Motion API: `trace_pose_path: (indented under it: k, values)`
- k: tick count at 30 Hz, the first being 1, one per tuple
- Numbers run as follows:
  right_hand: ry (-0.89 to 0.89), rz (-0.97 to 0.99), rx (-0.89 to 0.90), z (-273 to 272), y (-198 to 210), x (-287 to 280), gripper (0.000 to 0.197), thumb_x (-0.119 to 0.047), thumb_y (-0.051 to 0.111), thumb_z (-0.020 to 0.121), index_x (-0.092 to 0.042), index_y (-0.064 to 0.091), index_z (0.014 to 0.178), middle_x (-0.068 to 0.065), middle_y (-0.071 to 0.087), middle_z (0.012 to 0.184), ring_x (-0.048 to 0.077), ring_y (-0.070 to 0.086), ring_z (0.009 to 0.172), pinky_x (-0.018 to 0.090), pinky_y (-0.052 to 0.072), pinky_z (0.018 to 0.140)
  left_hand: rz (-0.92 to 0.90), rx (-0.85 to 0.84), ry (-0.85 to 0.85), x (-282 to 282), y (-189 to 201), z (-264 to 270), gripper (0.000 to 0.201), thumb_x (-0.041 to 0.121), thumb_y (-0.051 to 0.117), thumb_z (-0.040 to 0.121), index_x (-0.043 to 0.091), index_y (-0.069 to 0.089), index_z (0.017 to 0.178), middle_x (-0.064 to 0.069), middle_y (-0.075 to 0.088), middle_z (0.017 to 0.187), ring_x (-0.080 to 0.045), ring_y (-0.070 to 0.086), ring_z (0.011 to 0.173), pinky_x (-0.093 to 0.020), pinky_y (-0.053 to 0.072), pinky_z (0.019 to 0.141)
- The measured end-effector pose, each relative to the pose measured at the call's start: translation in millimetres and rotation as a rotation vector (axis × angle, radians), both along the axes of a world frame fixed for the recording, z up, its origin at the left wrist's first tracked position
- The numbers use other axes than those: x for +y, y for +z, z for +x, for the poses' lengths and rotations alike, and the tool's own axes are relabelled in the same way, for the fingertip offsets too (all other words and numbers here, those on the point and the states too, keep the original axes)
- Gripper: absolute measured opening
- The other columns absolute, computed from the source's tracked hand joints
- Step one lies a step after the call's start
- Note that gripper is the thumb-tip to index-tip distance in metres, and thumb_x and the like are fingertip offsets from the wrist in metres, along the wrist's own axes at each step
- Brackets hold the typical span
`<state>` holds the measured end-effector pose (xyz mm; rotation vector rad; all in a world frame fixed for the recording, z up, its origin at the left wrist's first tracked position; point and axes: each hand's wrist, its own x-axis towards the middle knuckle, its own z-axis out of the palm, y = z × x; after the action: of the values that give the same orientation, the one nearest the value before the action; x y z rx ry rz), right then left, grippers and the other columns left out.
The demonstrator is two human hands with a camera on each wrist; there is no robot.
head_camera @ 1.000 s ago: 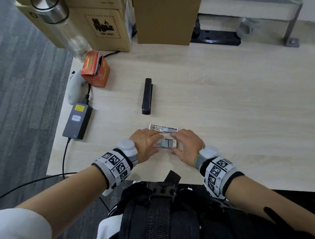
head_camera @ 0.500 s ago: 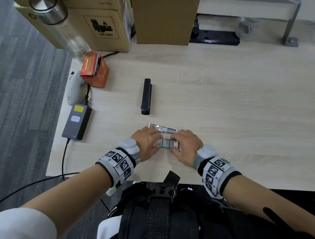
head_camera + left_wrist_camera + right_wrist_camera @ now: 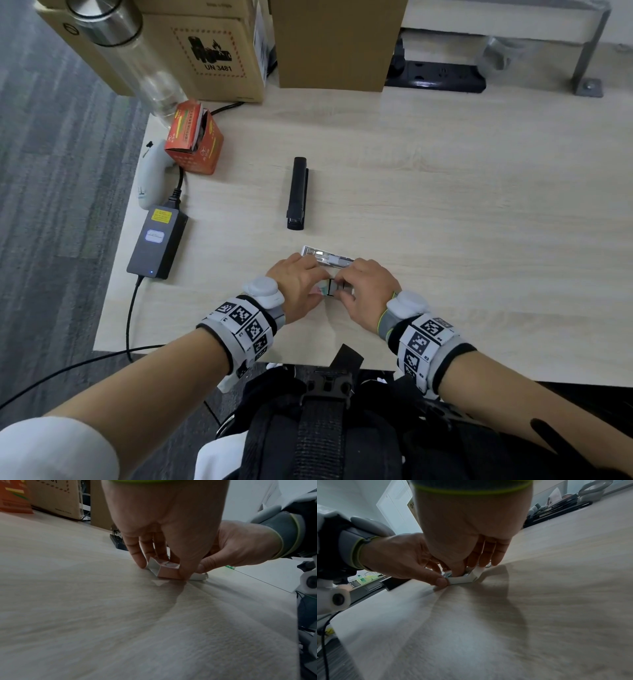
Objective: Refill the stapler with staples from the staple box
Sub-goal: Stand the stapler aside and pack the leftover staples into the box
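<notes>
A small pink-and-white staple box (image 3: 329,287) lies open on the wooden table (image 3: 479,222) near its front edge. My left hand (image 3: 317,289) pinches the box's left end between thumb and fingers (image 3: 137,559). From the right, my right hand (image 3: 344,287) grips the box (image 3: 462,580), thumb pressed into the open top and fingers curled over the far side. Most of the contents are hidden under the fingers. A silvery rectangular tray (image 3: 325,256) lies just behind the hands. Further back the black stapler (image 3: 297,193) lies shut, untouched.
At the back left are an orange carton (image 3: 193,138), a white controller (image 3: 150,181), a grey power adapter (image 3: 157,240) with cable, a clear bottle (image 3: 137,58) and cardboard boxes (image 3: 212,51). A black power strip (image 3: 435,80) lies behind the table.
Both hands have closed in over the staple box. The right fingers have slid left across its top, covering most of the grey staples that showed before.
</notes>
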<state>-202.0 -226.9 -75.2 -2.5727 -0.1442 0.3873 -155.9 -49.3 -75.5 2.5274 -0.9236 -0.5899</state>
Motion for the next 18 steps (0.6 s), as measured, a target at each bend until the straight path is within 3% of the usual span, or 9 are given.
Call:
trace_pose_path:
  k: [11, 18]
  values:
    - [0.023, -0.066, 0.032, 4.5, 1.1, 5.0, 0.016, -0.02, 0.069, 0.075, -0.015, 0.064, 0.09, 0.005, 0.058, 0.089, 0.028, 0.052, 0.082, 0.037, 0.045, 0.069, -0.002, 0.011, 0.017, 0.5, -2.6, 0.5, 0.035, 0.025, 0.067, 0.075, 0.017, 0.063, 0.109, -0.007, 0.061, 0.099, -0.03, 0.052, 0.087, -0.043, 0.048, 0.073]
    - [0.027, 0.046, 0.053, 6.8, 9.9, 3.0, 0.009, -0.02, 0.067, 0.077, -0.016, 0.059, 0.076, 0.001, 0.057, 0.081, 0.023, 0.05, 0.078, 0.031, 0.036, 0.068, -0.018, -0.01, 0.007, 0.2, -3.0, 0.4, 0.032, 0.023, 0.07, 0.072, 0.016, 0.064, 0.102, -0.008, 0.061, 0.094, -0.031, 0.053, 0.08, -0.044, 0.05, 0.066]
